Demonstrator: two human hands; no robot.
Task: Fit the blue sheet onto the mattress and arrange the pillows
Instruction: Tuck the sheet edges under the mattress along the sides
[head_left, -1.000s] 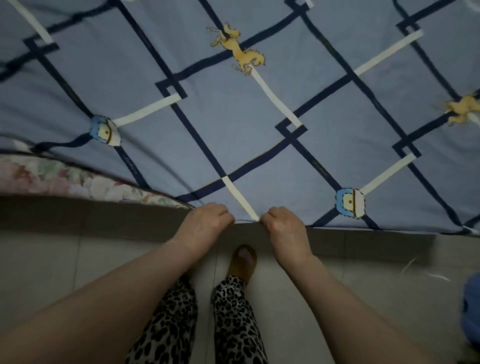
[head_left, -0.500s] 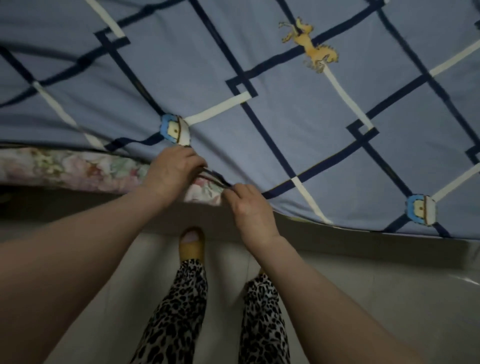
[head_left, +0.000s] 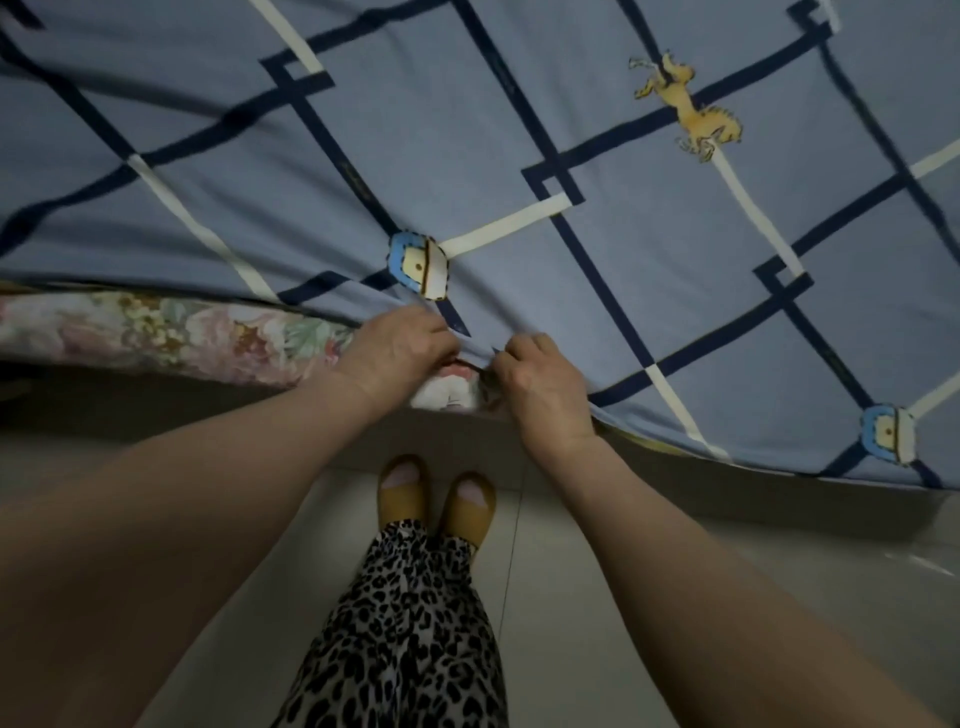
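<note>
The blue sheet (head_left: 467, 156), patterned with dark and cream bands, small horses and blue badges, lies spread over the mattress. The mattress's floral side (head_left: 156, 332) shows bare at the left, below the sheet's hem. My left hand (head_left: 395, 348) and my right hand (head_left: 540, 384) are close together at the near edge, each pinching the sheet's hem. A small patch of floral mattress shows between them. To the right of my right hand the sheet hangs down over the mattress's side. No pillows are in view.
A dark bed base (head_left: 130, 405) runs under the mattress. I stand on a pale tiled floor (head_left: 675, 597) right against the bed, in yellow slippers (head_left: 436, 499) and leopard-print trousers (head_left: 405, 639).
I have stepped left along the bed. Both hands moved from the covered stretch of hem to the spot where the floral mattress begins to show, and grip the hem there.
</note>
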